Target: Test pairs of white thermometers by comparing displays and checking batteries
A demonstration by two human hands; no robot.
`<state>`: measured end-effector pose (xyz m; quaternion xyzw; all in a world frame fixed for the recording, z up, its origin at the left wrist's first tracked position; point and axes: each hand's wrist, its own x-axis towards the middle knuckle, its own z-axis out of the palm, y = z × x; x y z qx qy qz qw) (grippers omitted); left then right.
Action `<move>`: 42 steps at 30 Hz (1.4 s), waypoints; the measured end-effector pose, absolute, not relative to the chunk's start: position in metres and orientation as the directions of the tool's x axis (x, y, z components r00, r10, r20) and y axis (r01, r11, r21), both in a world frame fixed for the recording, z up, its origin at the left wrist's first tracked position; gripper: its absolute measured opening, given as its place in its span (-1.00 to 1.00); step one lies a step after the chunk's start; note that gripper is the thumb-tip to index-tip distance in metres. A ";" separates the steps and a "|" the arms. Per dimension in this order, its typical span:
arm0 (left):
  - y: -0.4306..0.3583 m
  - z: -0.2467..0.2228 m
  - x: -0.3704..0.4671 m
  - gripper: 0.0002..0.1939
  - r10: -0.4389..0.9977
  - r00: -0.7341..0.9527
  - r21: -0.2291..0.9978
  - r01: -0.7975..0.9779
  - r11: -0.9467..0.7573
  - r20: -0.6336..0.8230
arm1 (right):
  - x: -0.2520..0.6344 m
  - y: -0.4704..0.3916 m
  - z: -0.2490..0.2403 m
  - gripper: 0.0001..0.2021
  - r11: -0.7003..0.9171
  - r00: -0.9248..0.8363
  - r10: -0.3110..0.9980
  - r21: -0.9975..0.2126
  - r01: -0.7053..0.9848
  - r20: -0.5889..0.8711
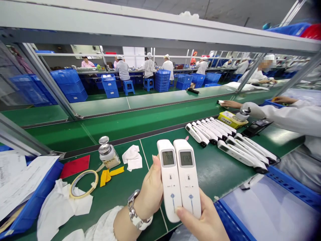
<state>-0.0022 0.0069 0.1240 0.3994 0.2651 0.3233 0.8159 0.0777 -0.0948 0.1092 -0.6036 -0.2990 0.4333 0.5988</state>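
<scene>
Two white infrared thermometers, a left one [170,180] and a right one [187,180], are held side by side above the green bench, their small grey displays lit with dark characters. My left hand [150,187], with a metal watch on its wrist, is closed round the left thermometer's outer side, thumb along its edge. From below right, my right hand [204,221] grips the right thermometer, its thumb lying across the lower fronts where the two meet. The fingers behind both bodies are hidden. Right of them lie more white thermometers [210,130] in rows on the bench.
Left on the bench are a pump bottle [109,155], tape roll [84,184], yellow strips [110,174], white cloth [132,157] and red card [75,166]. Blue bins [32,201] flank me. A co-worker's hand [230,104] reaches over the belt [125,119] at right.
</scene>
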 end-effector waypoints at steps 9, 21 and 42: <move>0.007 0.126 -0.002 -0.37 0.669 0.707 0.746 -0.313 0.588 -0.231 | 0.080 -0.099 0.100 -0.61 -0.036 0.404 0.909 -0.986 -0.160 -0.098; 0.007 0.122 0.000 -0.37 0.657 0.691 0.721 -0.286 0.631 -0.301 | 0.081 -0.098 0.098 -0.65 0.025 0.362 0.931 -0.980 -0.195 -0.048; 0.009 0.120 0.004 -0.56 0.644 0.752 0.708 -0.377 0.597 -0.141 | 0.093 -0.095 0.065 -0.70 0.114 0.233 0.970 -0.701 -0.704 -0.076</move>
